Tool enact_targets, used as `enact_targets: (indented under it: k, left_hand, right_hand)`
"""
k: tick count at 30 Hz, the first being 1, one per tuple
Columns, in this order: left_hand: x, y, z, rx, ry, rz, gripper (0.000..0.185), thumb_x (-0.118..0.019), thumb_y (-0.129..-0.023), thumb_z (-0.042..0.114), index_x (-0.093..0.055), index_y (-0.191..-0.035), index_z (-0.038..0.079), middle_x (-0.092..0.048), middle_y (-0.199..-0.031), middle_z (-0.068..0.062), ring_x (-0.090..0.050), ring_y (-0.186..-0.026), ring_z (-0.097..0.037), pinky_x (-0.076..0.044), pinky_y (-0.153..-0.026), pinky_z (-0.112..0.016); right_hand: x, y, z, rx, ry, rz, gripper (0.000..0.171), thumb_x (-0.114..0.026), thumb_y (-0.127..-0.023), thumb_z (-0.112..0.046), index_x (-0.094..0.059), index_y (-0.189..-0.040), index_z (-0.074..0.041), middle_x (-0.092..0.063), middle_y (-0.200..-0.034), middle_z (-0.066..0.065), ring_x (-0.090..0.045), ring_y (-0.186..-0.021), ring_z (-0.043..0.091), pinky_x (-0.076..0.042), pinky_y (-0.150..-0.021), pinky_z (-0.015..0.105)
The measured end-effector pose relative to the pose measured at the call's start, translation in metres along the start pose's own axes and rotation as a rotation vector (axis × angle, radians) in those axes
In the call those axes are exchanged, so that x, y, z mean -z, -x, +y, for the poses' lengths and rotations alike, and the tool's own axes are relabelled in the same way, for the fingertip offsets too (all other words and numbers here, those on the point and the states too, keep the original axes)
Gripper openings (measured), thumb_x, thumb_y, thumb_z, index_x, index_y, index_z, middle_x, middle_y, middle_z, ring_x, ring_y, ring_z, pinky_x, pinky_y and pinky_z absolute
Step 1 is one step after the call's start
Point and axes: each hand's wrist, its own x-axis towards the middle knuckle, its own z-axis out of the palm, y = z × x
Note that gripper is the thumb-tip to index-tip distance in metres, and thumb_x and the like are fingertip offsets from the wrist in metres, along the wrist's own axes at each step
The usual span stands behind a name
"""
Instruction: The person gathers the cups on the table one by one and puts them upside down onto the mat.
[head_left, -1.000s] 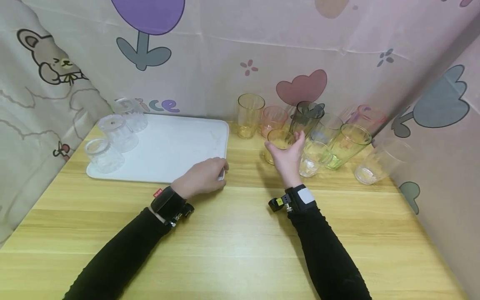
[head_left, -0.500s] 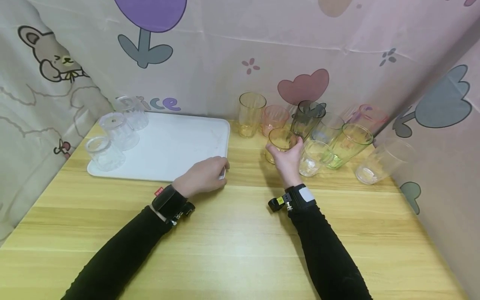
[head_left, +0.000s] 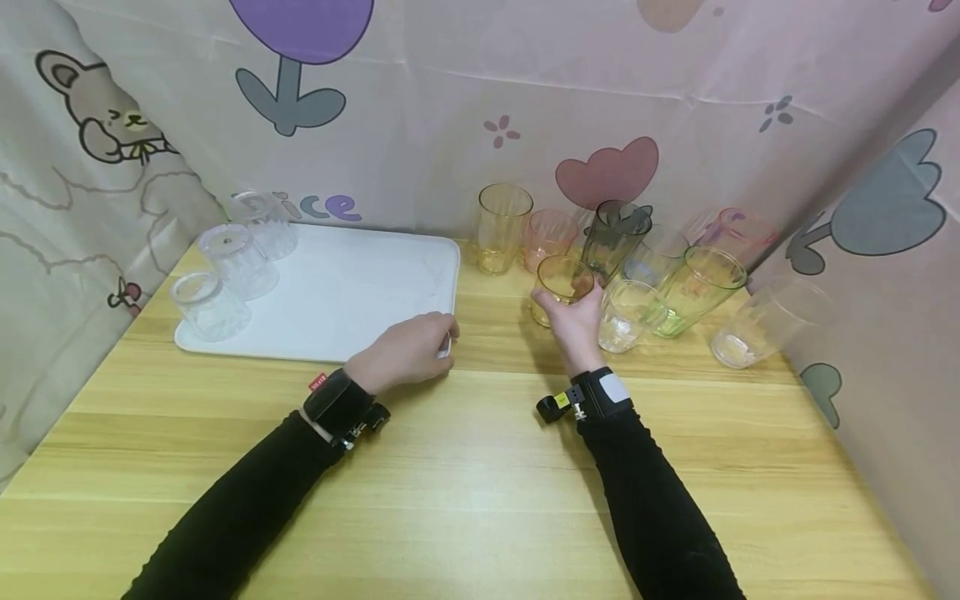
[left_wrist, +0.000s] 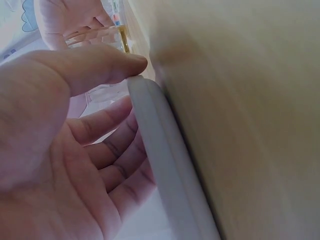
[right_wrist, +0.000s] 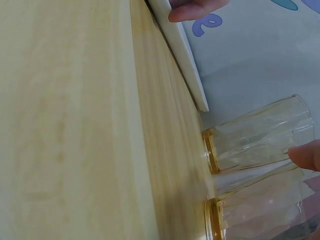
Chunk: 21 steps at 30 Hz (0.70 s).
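My left hand (head_left: 401, 354) grips the near right corner of a white tray (head_left: 360, 287), with the thumb (left_wrist: 120, 62) at the rim and the other fingers curled over the tray side. On the table, my right hand (head_left: 576, 329) holds a short amber glass (head_left: 552, 300). Its thumb (right_wrist: 306, 155) lies against the glass near the mouth, and the fingertips show through the far wall. The held glass (right_wrist: 260, 205) stands upright, base on the table, in front of a taller amber glass (head_left: 502, 233).
Three clear glasses (head_left: 228, 262) stand upside down along the tray's left side. Around my right hand are a pink glass (head_left: 550, 237), a dark glass (head_left: 613, 237), a clear mug (head_left: 626, 317), a green glass (head_left: 693, 292) and a clear glass (head_left: 761, 325). A printed curtain (head_left: 435, 100) hangs behind.
My right fingers have lowered and closed around the short amber glass, which stays in place. The left hand keeps its hold at the tray corner. The view has shifted slightly.
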Motion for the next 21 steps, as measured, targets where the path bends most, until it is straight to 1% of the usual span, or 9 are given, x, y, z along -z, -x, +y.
enact_targets:
  k: [4,7,11,13,16,19,21]
  left_hand:
    - [0.0,0.001,0.0,-0.003,0.004,-0.001,0.037,-0.071,-0.092,0.017,-0.064,-0.125,0.003,-0.065,-0.104,-0.005,-0.061,-0.094,-0.02,-0.056,-0.086,-0.039]
    - [0.0,0.0,0.0,-0.008,0.005,0.0,0.036,-0.071,-0.092,0.017,-0.064,-0.125,0.003,-0.065,-0.103,-0.004,-0.061,-0.093,-0.02,-0.055,-0.086,-0.038]
    - [-0.001,0.0,-0.001,-0.012,0.016,0.004,0.034,-0.07,-0.092,0.017,-0.065,-0.123,0.004,-0.064,-0.097,-0.002,-0.06,-0.089,-0.019,-0.054,-0.082,-0.036]
    - [-0.001,0.0,-0.001,-0.014,0.023,0.002,0.033,-0.07,-0.092,0.017,-0.065,-0.122,0.005,-0.063,-0.093,-0.001,-0.059,-0.086,-0.018,-0.053,-0.079,-0.035]
    - [-0.001,0.0,-0.001,-0.021,0.024,-0.002,0.031,-0.07,-0.093,0.017,-0.066,-0.121,0.005,-0.061,-0.088,0.001,-0.058,-0.081,-0.017,-0.052,-0.074,-0.033]
    - [-0.001,0.0,-0.001,-0.022,0.026,-0.006,0.03,-0.07,-0.093,0.017,-0.066,-0.12,0.005,-0.06,-0.085,0.001,-0.057,-0.078,-0.016,-0.051,-0.072,-0.032]
    - [-0.002,0.0,-0.001,-0.021,0.025,-0.005,0.029,-0.07,-0.093,0.017,-0.067,-0.12,0.005,-0.06,-0.085,0.001,-0.057,-0.078,-0.015,-0.051,-0.071,-0.031]
  right_hand:
    - [0.0,0.0,0.0,-0.008,-0.02,-0.004,0.078,-0.08,-0.087,-0.012,-0.029,-0.145,0.003,-0.027,-0.158,0.016,-0.018,-0.156,0.021,-0.023,-0.125,0.031]
    - [0.0,0.0,0.0,-0.006,-0.033,-0.007,0.079,-0.081,-0.087,-0.014,-0.029,-0.145,0.002,-0.03,-0.154,0.017,-0.023,-0.153,0.022,-0.024,-0.124,0.031]
    - [0.0,0.003,-0.001,-0.01,-0.037,-0.006,0.086,-0.082,-0.087,-0.02,-0.027,-0.15,-0.001,-0.036,-0.152,0.016,-0.033,-0.143,0.023,-0.033,-0.119,0.034]
    - [-0.001,0.004,-0.003,-0.013,-0.043,-0.01,0.089,-0.082,-0.088,-0.025,-0.025,-0.153,-0.004,-0.038,-0.152,0.013,-0.036,-0.139,0.023,-0.037,-0.116,0.035]
    - [-0.001,0.005,-0.006,-0.016,-0.066,-0.02,0.092,-0.081,-0.09,-0.031,-0.022,-0.156,-0.006,-0.04,-0.154,0.013,-0.039,-0.138,0.024,-0.04,-0.114,0.036]
    - [-0.002,0.009,-0.011,-0.029,-0.09,-0.029,0.094,-0.08,-0.091,-0.037,-0.021,-0.158,-0.008,-0.035,-0.159,0.014,-0.039,-0.143,0.024,-0.038,-0.117,0.036]
    - [-0.004,0.011,-0.015,-0.033,-0.127,-0.037,0.093,-0.079,-0.092,-0.037,-0.021,-0.159,-0.008,-0.032,-0.16,0.017,-0.039,-0.144,0.025,-0.037,-0.118,0.035]
